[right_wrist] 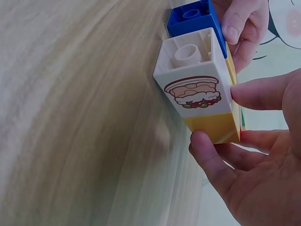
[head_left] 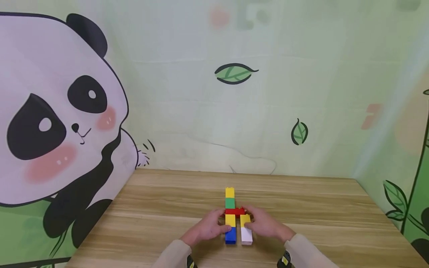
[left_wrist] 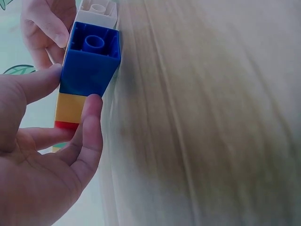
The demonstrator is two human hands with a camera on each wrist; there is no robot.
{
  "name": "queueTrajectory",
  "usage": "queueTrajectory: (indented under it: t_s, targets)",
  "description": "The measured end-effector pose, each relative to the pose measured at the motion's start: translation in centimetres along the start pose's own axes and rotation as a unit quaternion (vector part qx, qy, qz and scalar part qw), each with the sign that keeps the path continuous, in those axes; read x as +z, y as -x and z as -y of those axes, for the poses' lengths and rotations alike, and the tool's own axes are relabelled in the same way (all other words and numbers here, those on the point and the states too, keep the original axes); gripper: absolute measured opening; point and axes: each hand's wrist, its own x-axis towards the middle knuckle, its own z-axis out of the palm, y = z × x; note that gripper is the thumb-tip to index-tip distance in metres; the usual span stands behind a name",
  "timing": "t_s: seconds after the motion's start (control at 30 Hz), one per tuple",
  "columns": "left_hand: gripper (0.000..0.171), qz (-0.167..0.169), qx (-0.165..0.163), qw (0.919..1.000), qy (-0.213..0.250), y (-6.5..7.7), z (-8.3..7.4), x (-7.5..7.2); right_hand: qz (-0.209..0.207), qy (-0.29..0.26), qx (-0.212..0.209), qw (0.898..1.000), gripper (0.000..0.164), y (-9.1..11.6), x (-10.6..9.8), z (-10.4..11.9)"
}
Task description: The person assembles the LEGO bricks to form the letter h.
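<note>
A toy building-brick figure lies on the wooden table. Its long column runs from a yellow brick (head_left: 229, 192) through a green brick (head_left: 229, 203), a red crosswise brick (head_left: 238, 211) and another yellow brick (head_left: 230, 220) to a blue brick (head_left: 230, 237). Under the red brick's right end is a shorter column, a yellow brick (head_left: 245, 219) and a white brick (head_left: 246, 237). My left hand (head_left: 210, 225) grips the long column around its yellow and blue bricks. With thumb and fingers, my right hand (head_left: 267, 223) holds the shorter column. A picture (right_wrist: 193, 92) marks the white brick's side.
The wood-grain table (head_left: 161, 208) stretches out around the hands. Behind it hangs a pale green backdrop (head_left: 187, 111) with printed leaves, and a large printed panda (head_left: 50, 96) covers the left side.
</note>
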Motion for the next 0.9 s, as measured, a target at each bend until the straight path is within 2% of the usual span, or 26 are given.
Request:
queueTrajectory:
  t_s: [0.2, 0.47, 0.67, 0.9]
  targets:
    - [0.040, 0.010, -0.004, 0.9998, 0.014, -0.1, 0.2, 0.0, 0.003, -0.008, -0.030, 1.000, 0.050, 0.1, -0.1, -0.2]
    - [0.044, 0.019, -0.030, 0.9986, 0.038, 0.0, 0.4, -0.1, 0.011, -0.018, -0.040, 0.999, 0.050, -0.1, 0.0, -0.7]
    - [0.042, 0.018, -0.021, 0.9988, 0.041, 0.0, 0.5, -0.1, 0.018, -0.019, -0.033, 0.999, 0.048, -0.1, -0.1, -1.0]
    - [0.038, 0.021, -0.031, 0.9982, 0.047, 0.1, 0.6, 0.0, 0.028, -0.027, -0.020, 0.999, 0.048, 0.1, 0.0, -1.1]
